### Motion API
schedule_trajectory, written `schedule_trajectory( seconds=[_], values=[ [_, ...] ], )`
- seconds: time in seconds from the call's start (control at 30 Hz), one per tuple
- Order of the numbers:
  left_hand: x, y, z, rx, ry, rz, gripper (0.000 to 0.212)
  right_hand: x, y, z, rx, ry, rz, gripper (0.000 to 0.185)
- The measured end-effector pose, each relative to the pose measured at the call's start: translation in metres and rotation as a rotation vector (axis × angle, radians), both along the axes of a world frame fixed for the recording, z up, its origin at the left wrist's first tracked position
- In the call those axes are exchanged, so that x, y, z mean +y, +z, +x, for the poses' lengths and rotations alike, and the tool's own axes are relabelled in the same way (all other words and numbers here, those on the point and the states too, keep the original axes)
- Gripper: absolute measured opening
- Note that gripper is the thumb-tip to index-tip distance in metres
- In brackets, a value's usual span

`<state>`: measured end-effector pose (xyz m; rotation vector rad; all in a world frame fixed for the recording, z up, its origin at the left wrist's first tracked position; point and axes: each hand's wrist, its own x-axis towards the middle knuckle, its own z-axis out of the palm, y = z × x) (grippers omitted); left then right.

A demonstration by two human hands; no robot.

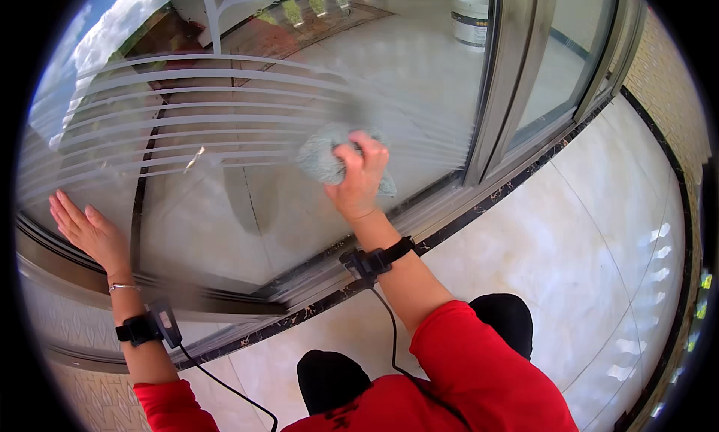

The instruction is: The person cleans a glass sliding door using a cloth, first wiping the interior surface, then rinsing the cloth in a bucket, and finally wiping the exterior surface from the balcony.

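My right hand [359, 176] presses a pale grey-green cloth [323, 154] on a large glass pane [314, 224], its fingers bent over the bunched fabric. White curved stripes [236, 103] run across the glass to the left of the cloth and behind it. At the far left, my left hand [92, 235] lies with straight fingers against the glass near the frame and holds nothing. Both forearms wear black straps with small devices and cables. Part of the cloth is hidden under my right hand.
A metal door frame [511, 89] stands to the right of the pane. Its bottom rail and a dark stone strip [488, 202] border the pale tiled floor [539, 241]. Through the glass a white bucket [470, 22] shows. Black-shod feet [331, 378] are below me.
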<state>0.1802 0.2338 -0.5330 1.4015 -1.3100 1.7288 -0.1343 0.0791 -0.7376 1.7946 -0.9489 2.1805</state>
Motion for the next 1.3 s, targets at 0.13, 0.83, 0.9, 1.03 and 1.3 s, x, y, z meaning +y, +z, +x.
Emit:
schedule_trajectory(
  seconds=[0.13,0.83,0.9,1.03,1.3],
  values=[
    [-0.002,0.004,-0.007,-0.007,-0.041,-0.021,0.052,-0.076,-0.076,-0.110,-0.684,-0.408,0.611,0.056],
    [0.005,0.009,0.013,-0.135,-0.007,0.010,0.050,-0.099,-0.020,-0.130,-0.363,-0.387,0.317,0.050],
    [-0.004,0.010,0.010,-0.135,-0.029,-0.009,0.050,-0.121,-0.084,-0.159,-0.574,-0.486,0.572,0.046],
    [-0.002,0.008,0.012,-0.135,-0.033,-0.003,0.049,-0.114,-0.173,-0.138,-0.763,-0.602,0.814,0.053],
    [-0.001,0.004,0.016,-0.121,-0.025,-0.009,0.049,-0.002,-0.235,0.007,-0.994,-0.229,1.527,0.063]
  ],
)
